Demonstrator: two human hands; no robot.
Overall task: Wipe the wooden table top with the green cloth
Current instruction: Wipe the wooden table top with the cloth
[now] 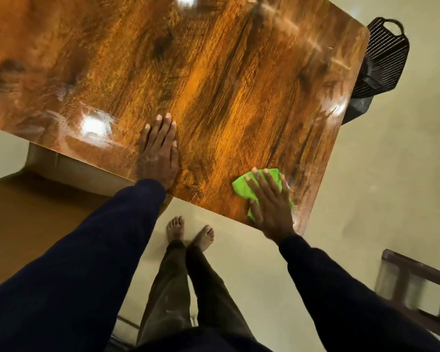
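From my remote seat I see the wooden table top [214,72] filling the upper part of the head view, glossy and streaked with glare. The green cloth [241,185] lies on the table top close to its near edge, toward the near right corner. The right hand [271,207] presses flat on the cloth, its fingers straight and slightly apart, with green showing past the fingertips and on both sides of the palm. The left hand [159,153] rests palm down on the bare table top, also at the near edge, well to the left of the cloth, with its fingers straight and close together. Both arms wear dark sleeves [92,250]. Below the table's near edge, two bare feet [188,235] stand on the pale floor [379,174]. Past the table's right end sits a black mesh object [381,62], possibly a chair; motion blur keeps me from being sure.
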